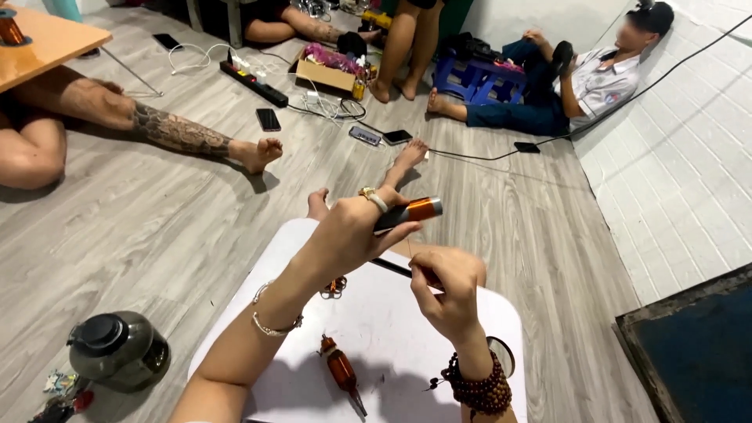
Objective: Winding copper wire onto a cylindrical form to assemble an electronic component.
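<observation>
Lying nearest the camera on the white lap board [392, 329] is a wound copper coil [342, 370] with a thin pin sticking out of one end, set down within easy reach of both hands. Above it, the left hand [348, 235], wearing a ring and a thin bracelet, is closing its fingers around a second copper coil on a dark cylinder [411, 211], tilting it up and away from the board so the end is facing the other hand. Just below, the right hand [448, 286], with a wooden bead bracelet at the wrist, is pinching a thin dark rod [389, 268] between thumb and fingertips, fingers curled tight; the rod is pointing toward the held coil, apparently to line up with it. A small metal part [335, 287] is resting on the board behind the left wrist.

Off to the left on the wood floor, a dark lidded jar [117, 348] is standing. Farther back, other people are sitting among phones, a power strip [252, 82] and cables.
</observation>
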